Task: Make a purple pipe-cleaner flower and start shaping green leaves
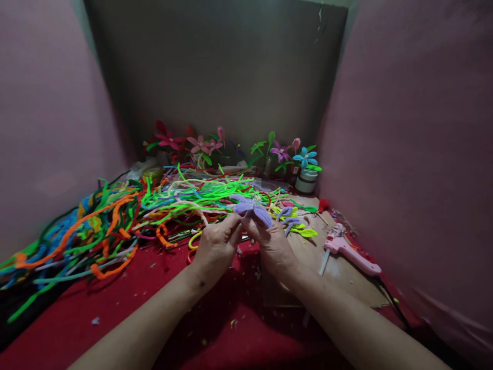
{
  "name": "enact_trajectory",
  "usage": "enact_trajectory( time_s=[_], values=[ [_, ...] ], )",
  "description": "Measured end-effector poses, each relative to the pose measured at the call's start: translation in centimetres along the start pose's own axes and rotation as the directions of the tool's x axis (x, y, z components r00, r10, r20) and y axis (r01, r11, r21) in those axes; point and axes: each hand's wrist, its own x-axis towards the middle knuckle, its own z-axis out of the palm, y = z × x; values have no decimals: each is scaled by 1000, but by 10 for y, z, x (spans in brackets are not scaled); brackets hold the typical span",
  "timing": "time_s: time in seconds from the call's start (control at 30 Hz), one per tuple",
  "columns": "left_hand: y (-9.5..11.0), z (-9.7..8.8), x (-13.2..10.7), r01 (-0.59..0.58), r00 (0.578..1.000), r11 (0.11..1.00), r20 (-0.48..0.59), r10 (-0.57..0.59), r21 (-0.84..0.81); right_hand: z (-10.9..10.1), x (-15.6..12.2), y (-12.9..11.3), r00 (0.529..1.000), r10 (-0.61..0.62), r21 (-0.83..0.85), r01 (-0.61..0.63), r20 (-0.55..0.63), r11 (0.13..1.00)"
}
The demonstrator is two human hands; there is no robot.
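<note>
Between my two hands, above the red cloth, is a lavender pipe-cleaner flower [252, 207] with fuzzy looped petals. My left hand [217, 241] is closed, its thumb and fingertips pinched at the flower's underside. Closed on the flower's base from the other side is my right hand [275, 249], thumb upward near the petals. Just beyond the right hand, loose lavender pipe-cleaner loops [288, 218] lie beside yellow ones [307, 233] on a cardboard sheet [308, 272]. Scissors with a yellow and red handle [192, 246] are partly hidden behind my left hand.
A heap of multicoloured pipe cleaners [115, 216] spreads over the left and middle. At right, a pink glue gun [352, 252] rests on the cardboard, its cord trailing. Finished flowers stand along the back, including a blue one [305, 158] in a jar [306, 181]. Pink walls [416, 154] flank both sides.
</note>
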Motion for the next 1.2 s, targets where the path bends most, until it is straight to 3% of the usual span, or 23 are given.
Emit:
enact_trajectory(
  time_s=[0.07,0.23,0.4,0.5,0.57,0.63,0.73,0.8,0.9,0.97,1.0,1.07,1.13,1.17,1.2],
  values=[
    [3,-2,2,52,999,997,10,-51,-61,-3,1,2,1000,1,-13,-1,18,1000],
    [4,-2,3,97,995,986,3,-97,-137,-6,0,5,995,68,-111,-76,-76,991],
    [6,3,0,110,993,989,-27,-113,-103,-4,-4,6,986,50,4,-50,-157,999],
    [11,6,1,191,981,938,41,-188,-288,-5,-5,9,975,62,48,-53,-213,997],
    [13,6,3,349,937,797,194,-290,-494,-6,-5,11,976,71,86,-54,-206,995],
    [13,4,5,509,861,557,385,-334,-656,-8,-5,14,981,84,131,-62,-173,989],
    [7,0,7,608,792,248,559,-245,-754,-8,-4,16,980,176,198,-156,-89,968],
    [1,-4,7,637,770,137,617,-161,-759,-7,-4,16,971,237,235,-224,-27,946],
    [-3,-8,7,657,754,88,650,-94,-749,-6,-3,13,968,246,282,-248,40,927],
    [-2,-10,8,645,764,152,639,-96,-749,-6,-3,11,970,238,291,-240,43,926],
    [-1,-10,9,631,774,232,623,-116,-741,-6,-3,9,972,232,277,-230,28,933],
    [1,-9,9,550,819,510,546,-175,-661,-5,-2,7,976,216,231,-206,-20,951],
    [0,-6,8,326,918,849,355,-179,-416,-5,-2,5,976,200,183,-183,-81,966],
    [-1,-4,7,180,962,959,240,-126,-220,-5,-1,5,974,198,168,-178,-109,970],
    [-2,-2,6,43,988,999,151,-41,-8,-4,1,5,971,199,160,-177,-132,971]
  ],
)
